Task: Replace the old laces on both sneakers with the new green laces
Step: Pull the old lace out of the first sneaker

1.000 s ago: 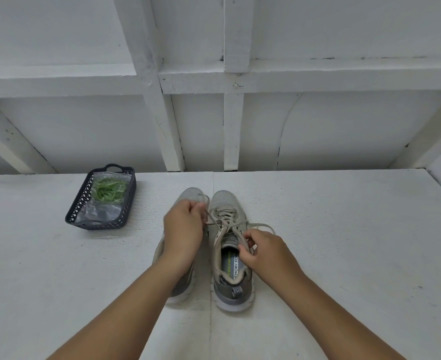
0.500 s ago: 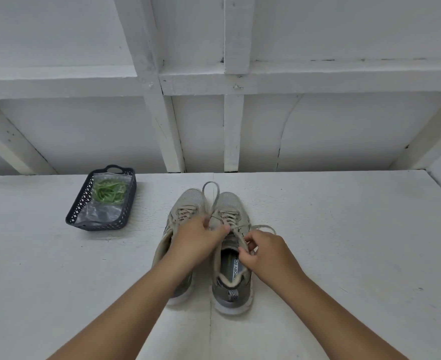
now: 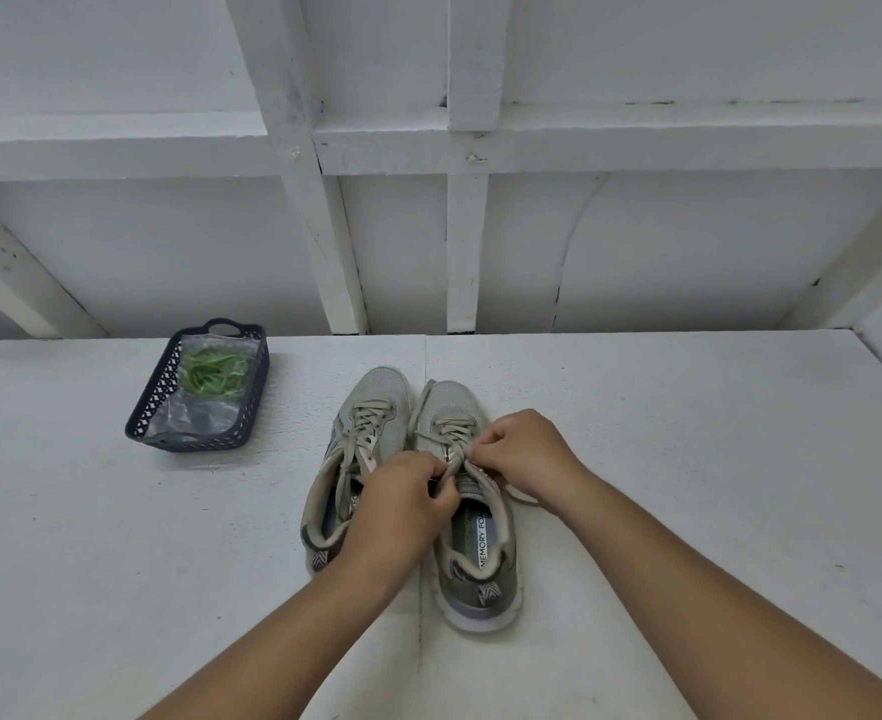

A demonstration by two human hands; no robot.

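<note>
Under both hands [image 3: 524, 454], old lace [image 3: 452, 462] knot hidden, rt sneaker [image 3: 472, 543].

Two sneakers side by side on the counter [image 3: 688, 459], toes toward the back wall: left sneaker [image 3: 376, 407], right sneaker [image 3: 459, 407] touching it. Left hand [image 3: 402, 504] and right hand [image 3: 524, 454] meeting over the right sneaker's old laces [image 3: 452, 433]. Farther left and well apart, a basket [image 3: 259, 392] near the wall, with a bag [image 3: 205, 413] of laces [image 3: 213, 374] inside.
</note>
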